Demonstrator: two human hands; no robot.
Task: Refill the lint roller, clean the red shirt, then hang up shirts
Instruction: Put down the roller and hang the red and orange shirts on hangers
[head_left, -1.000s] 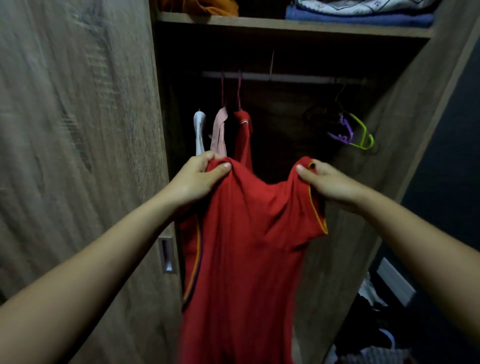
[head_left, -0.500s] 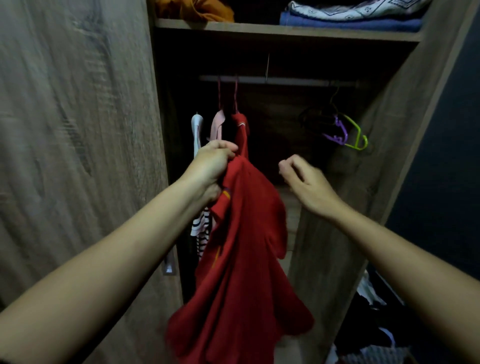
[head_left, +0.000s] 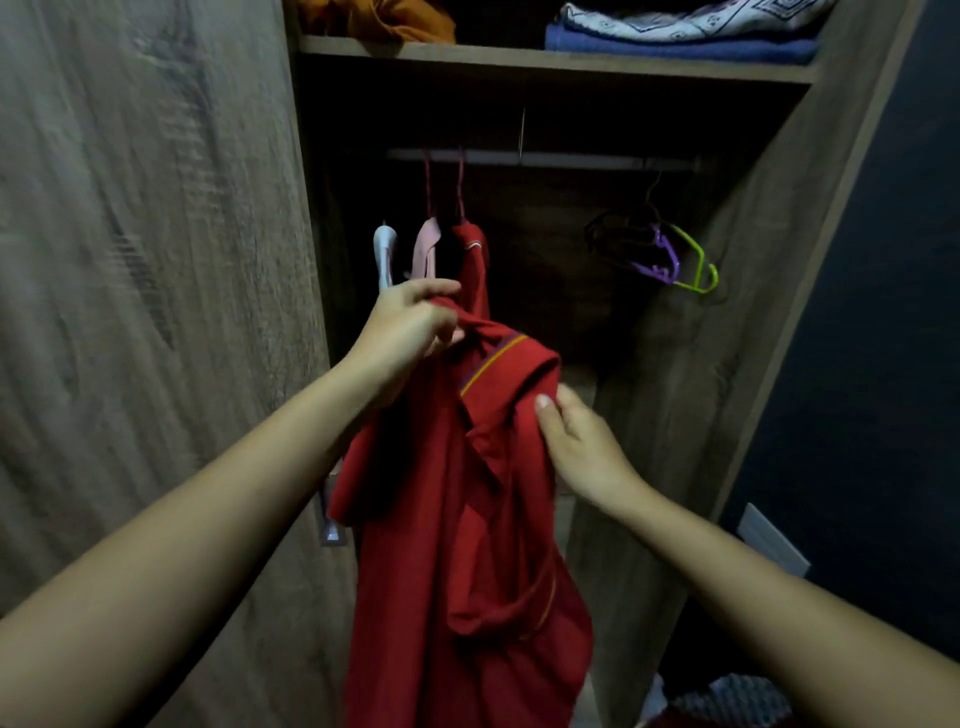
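A red polo shirt (head_left: 467, 545) with a striped collar hangs in front of the open wardrobe, held up by both hands. My left hand (head_left: 410, 332) is shut on its top near the collar. My right hand (head_left: 576, 447) pinches the collar's right side, thumb on the cloth. Behind it another red shirt (head_left: 475, 270) hangs on a hanger from the rail (head_left: 571, 158), beside a pink garment (head_left: 428, 247) and a white one (head_left: 385, 254). Several bare hangers (head_left: 670, 254), purple, green and dark, hang at the rail's right end.
The wardrobe's wooden door (head_left: 145, 312) stands open at the left, with a metal handle (head_left: 332, 532) low on its edge. A shelf (head_left: 545, 57) above the rail carries folded cloth. A pile of clothes (head_left: 722, 701) lies on the floor at the lower right.
A second ago both hands held the shirt spread by its shoulders. My right hand let go, then came back and took the collar, while my left hand kept the top.
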